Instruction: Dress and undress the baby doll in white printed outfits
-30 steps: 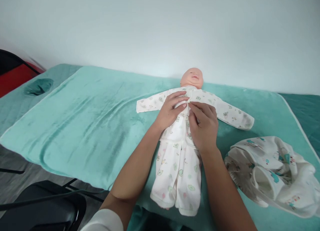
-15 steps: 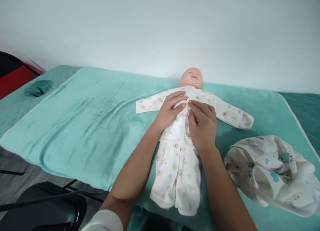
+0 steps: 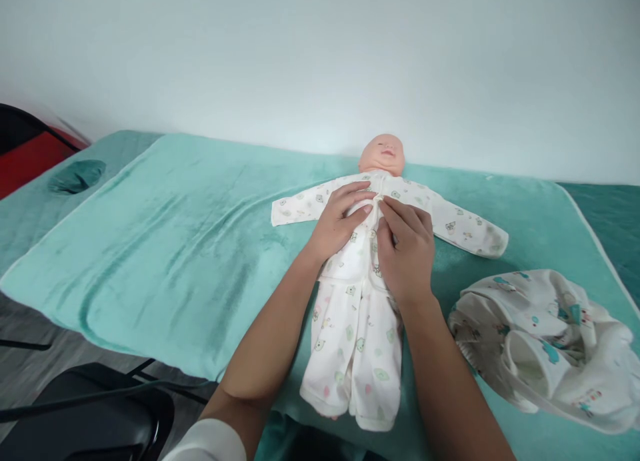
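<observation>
A baby doll (image 3: 383,154) lies on its back in a white printed baby shirt (image 3: 350,264) and matching pants (image 3: 353,341). The shirt's sleeves stretch out to both sides. My left hand (image 3: 341,220) rests on the chest of the shirt, fingers extended and apart, thumb close to the front opening. Just right of it, my right hand (image 3: 407,248) is closed in a pinch on the edge of the shirt's front opening. A small fold of cloth stands up at its fingertips. Whether a fastener sits between those fingers cannot be made out.
Under the doll, a teal blanket (image 3: 165,241) covers a padded table with a round hole (image 3: 77,176) at the left. A crumpled white printed cloth (image 3: 545,341) lies by my right forearm. A black chair (image 3: 90,414) stands at lower left, and a white wall (image 3: 320,61) rises behind.
My right fingertips have shifted slightly up and right, raising the shirt's front edge a little. My left hand and the doll stay nearly still.
</observation>
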`<state>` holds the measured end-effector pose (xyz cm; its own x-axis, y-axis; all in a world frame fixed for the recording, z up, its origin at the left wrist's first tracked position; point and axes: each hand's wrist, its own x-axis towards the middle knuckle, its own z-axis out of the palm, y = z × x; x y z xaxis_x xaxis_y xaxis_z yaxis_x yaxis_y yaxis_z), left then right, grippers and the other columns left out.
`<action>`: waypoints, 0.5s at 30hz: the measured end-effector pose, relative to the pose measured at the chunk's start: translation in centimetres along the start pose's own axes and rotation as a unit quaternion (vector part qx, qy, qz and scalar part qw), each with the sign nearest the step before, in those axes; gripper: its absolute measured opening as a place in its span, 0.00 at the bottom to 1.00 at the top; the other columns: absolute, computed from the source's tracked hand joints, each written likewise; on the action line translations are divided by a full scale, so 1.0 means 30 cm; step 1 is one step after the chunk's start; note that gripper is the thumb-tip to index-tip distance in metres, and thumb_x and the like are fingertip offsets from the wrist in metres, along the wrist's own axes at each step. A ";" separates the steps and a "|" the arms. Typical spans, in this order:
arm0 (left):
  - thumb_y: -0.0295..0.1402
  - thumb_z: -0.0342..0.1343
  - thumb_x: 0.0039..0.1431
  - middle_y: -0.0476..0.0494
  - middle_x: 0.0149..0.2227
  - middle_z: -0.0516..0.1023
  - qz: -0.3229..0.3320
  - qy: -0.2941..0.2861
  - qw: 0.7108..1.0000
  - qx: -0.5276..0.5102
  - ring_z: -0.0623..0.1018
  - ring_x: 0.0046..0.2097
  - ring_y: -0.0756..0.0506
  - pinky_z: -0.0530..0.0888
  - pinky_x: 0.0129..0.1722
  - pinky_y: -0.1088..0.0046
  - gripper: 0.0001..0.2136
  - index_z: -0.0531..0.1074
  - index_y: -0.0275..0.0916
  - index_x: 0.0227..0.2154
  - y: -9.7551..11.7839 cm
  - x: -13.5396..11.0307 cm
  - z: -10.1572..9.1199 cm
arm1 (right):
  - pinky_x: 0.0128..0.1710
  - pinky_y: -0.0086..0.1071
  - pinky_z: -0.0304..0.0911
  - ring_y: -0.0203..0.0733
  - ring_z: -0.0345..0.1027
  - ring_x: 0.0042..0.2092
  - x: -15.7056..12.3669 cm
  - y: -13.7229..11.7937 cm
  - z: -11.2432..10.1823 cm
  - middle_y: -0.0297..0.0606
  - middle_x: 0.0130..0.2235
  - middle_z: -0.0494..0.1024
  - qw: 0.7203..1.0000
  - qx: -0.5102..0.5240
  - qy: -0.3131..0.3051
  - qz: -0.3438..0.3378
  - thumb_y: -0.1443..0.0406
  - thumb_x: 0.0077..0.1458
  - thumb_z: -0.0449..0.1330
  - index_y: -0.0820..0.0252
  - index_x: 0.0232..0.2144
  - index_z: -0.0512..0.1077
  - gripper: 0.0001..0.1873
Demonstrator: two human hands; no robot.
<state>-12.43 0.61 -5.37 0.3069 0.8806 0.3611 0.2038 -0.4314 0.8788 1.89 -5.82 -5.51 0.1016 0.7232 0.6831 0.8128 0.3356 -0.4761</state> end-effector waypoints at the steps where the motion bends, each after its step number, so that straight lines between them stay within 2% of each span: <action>1: 0.38 0.56 0.66 0.49 0.63 0.72 0.001 0.001 1.000 0.000 0.67 0.67 0.44 0.62 0.69 0.60 0.11 0.79 0.51 0.48 -0.001 0.000 0.000 | 0.56 0.50 0.68 0.51 0.68 0.55 0.001 0.000 0.000 0.37 0.55 0.79 1.000 0.003 -0.002 0.002 0.67 0.67 0.51 0.53 0.55 0.77 0.20; 8: 0.39 0.55 0.67 0.49 0.64 0.71 0.010 -0.010 1.000 0.011 0.66 0.68 0.44 0.63 0.69 0.60 0.13 0.79 0.53 0.51 -0.005 -0.002 -0.002 | 0.58 0.51 0.66 0.51 0.67 0.55 0.005 0.001 -0.003 0.38 0.55 0.79 0.999 0.030 -0.013 0.017 0.67 0.66 0.52 0.54 0.54 0.77 0.20; 15: 0.40 0.48 0.71 0.48 0.65 0.69 0.051 -0.035 0.994 0.094 0.65 0.68 0.43 0.60 0.71 0.57 0.16 0.76 0.54 0.55 0.002 -0.003 -0.006 | 0.58 0.51 0.66 0.50 0.68 0.57 0.005 0.009 -0.002 0.39 0.55 0.79 0.999 0.051 -0.015 0.006 0.67 0.65 0.52 0.55 0.53 0.77 0.19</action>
<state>-12.62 0.55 -5.30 0.3982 0.8173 0.4165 0.3370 -0.5526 0.7623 2.17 -5.66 -5.52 0.0927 0.7453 0.6603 0.7483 0.3853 -0.5400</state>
